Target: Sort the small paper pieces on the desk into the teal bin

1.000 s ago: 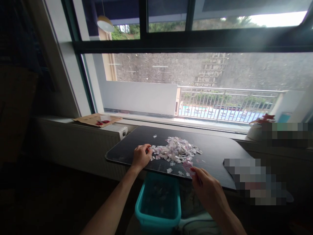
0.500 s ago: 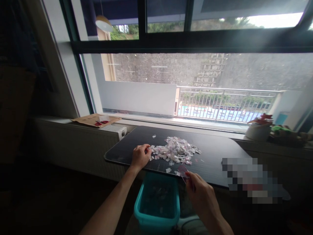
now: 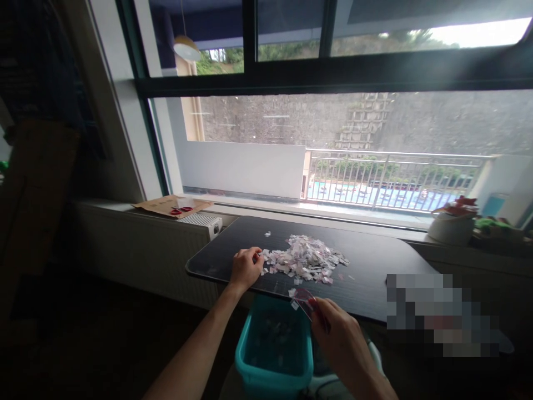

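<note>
A heap of small cut paper-like scraps (image 3: 312, 258), whitish with pink tints, lies on the dark table (image 3: 375, 255). At the heap's left edge is my left hand (image 3: 245, 269), its fingers curled together; whatever they pinch is too small to make out. My right hand (image 3: 339, 329) grips a thin clear plastic piece with a pinkish edge (image 3: 306, 300) at the table's front edge. A few loose scraps (image 3: 294, 304) lie against its tip, over the bin's far rim. Below the table edge stands a turquoise plastic bin (image 3: 275, 379) with scraps inside.
Red-handled scissors (image 3: 181, 210) lie on brown paper (image 3: 156, 205) on the sill at left, beside a radiator (image 3: 141, 244). A blurred-out item (image 3: 441, 316) covers the table's right end. A plant pot (image 3: 452, 226) stands on the right sill.
My right hand has drawn the plastic piece left to the table's front edge, bringing the loose scraps there with it. My left hand stays by the heap. The view has shifted slightly.
</note>
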{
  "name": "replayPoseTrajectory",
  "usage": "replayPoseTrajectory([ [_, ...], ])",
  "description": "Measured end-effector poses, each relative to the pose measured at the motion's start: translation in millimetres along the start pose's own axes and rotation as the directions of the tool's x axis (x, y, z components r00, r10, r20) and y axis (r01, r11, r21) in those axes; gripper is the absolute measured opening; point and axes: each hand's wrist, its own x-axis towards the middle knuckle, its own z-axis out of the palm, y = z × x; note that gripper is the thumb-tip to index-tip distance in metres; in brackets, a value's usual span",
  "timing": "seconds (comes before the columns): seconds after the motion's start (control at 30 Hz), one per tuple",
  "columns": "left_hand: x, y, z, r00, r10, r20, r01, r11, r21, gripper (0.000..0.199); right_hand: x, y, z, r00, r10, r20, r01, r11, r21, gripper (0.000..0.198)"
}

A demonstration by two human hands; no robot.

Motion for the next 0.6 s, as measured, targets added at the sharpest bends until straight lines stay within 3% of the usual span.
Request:
replayPoseTrajectory([
  [0.4, -1, 0, 0, 1.000, 0.005, -0.001, -0.005, 1.000, 0.003, 0.014, 12, 8, -6, 0.991, 0.053, 0.120, -0.057, 0.998, 0.030, 0.028],
  [0.6, 0, -1, 2, 1.000, 0.003, -0.009, -0.003, 1.000, 0.008, 0.013, 13, 8, -8, 0.990, 0.074, 0.118, -0.077, 0.997, 0.017, 0.029],
])
